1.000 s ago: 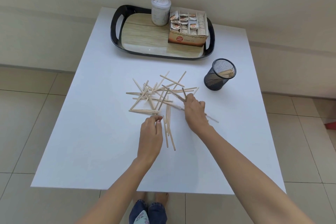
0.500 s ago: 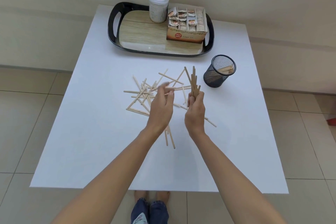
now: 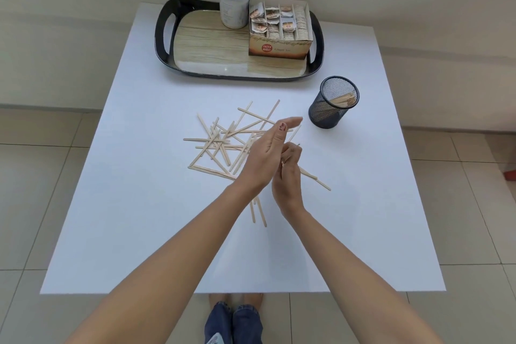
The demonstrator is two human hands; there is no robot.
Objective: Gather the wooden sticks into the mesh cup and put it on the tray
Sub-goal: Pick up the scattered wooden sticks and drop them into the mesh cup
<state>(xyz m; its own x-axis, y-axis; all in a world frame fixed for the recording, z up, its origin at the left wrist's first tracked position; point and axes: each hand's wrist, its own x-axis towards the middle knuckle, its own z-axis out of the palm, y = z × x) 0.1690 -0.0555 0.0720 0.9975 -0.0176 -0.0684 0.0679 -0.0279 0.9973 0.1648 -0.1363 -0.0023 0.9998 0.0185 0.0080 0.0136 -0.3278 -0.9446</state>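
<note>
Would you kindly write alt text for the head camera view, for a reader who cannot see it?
Over wooden sticks scattered on a white table, a person's flat left hand hovers beside the right hand, whose grip curls round a few. A black mesh cup holding some sticks stands to the right, off the tray behind.

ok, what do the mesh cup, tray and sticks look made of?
Mesh cup: probably black metal mesh; matte, see-through weave.
Tray: glossy black rim, likely plastic; the floor shows wood grain yet mirrors light, so possibly a print or laminate.
Sticks: pale, flat, matte; bare wood by the look.
</note>
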